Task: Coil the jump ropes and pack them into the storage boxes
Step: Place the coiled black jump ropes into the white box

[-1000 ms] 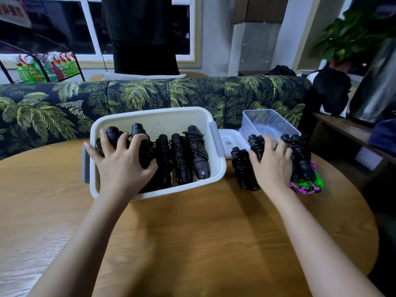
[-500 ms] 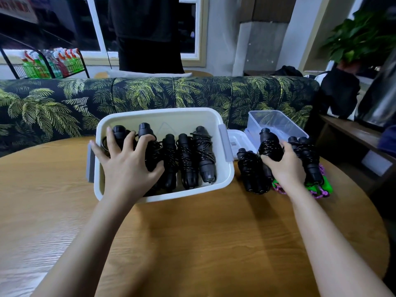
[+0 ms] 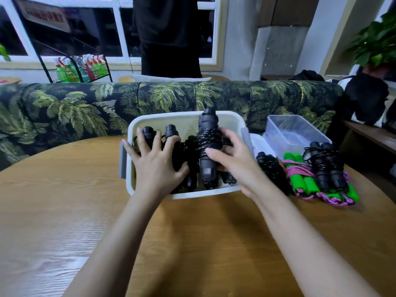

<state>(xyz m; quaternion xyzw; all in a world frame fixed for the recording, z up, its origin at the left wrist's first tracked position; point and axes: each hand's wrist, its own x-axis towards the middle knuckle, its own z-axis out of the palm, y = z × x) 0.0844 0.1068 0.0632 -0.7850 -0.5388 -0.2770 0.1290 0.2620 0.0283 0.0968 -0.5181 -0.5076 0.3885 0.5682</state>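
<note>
Fingers of the right hand (image 3: 237, 166) curl round a coiled black thick-handled jump rope (image 3: 207, 142), held over the white rectangular plastic storage box (image 3: 171, 117) at the round wooden table's (image 3: 64, 211) twelve o'clock. The left hand's (image 3: 156, 166) spread fingers press the packed black ropes (image 3: 171, 130) inside.

Both my bare forearms reach forward. My left hand (image 3: 156, 168) lies palm down, fingers spread and pressing. My right hand (image 3: 234, 166) grips a coiled jump rope (image 3: 209, 136), thumb across its front.

Dim, soft motion blur, wide-angle warp
</note>
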